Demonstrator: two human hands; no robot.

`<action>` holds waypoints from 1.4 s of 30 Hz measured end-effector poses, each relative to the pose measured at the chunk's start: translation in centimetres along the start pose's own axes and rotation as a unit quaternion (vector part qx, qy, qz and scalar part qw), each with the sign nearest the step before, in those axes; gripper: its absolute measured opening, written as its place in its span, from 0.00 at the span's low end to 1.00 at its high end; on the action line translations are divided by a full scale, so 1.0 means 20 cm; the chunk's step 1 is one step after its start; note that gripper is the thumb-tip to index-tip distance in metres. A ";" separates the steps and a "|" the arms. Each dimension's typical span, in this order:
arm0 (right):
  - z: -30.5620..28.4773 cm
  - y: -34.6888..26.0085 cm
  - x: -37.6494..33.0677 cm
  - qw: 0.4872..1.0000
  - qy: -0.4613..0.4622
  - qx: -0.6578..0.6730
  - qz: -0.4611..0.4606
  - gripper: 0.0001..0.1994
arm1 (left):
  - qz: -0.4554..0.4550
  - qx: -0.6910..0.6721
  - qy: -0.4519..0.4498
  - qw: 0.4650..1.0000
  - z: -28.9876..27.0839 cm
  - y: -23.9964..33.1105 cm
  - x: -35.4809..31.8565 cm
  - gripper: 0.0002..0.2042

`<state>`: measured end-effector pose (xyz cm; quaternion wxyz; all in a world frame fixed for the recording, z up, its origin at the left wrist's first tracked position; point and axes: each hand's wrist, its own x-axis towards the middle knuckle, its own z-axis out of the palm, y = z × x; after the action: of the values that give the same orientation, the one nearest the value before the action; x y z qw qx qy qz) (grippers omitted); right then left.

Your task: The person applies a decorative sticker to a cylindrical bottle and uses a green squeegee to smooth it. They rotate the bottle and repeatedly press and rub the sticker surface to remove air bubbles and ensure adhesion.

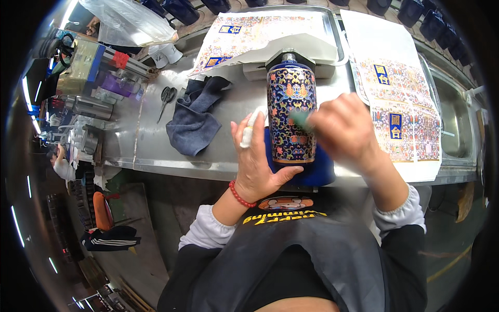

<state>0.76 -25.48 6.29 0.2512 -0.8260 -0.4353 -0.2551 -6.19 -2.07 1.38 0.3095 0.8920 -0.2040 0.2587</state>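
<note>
Left hand (257, 158) fingers clasp the patterned bottle (291, 114); blurred right hand (343, 130) fingers' state unclear.

A workshop: steel workbench (156, 140), decal sheets (400, 78), scissors (167, 99), machinery (88, 67).

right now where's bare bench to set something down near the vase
Bare steel shows between the scissors and the front edge of the bench, left of the dark cloth. It is crowded around the vase, between both hands, and the printed sheets cover the right side.
</note>
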 end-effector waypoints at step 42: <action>-0.06 -0.03 0.09 0.953 -0.111 0.276 -0.050 0.07 | 0.020 0.111 -0.070 0.991 -0.06 -0.02 0.05 0.53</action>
<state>0.91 -24.80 8.48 0.4067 -0.7247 -0.5545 -0.0442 -5.73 -1.17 2.63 0.1883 0.9325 -0.2127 0.2228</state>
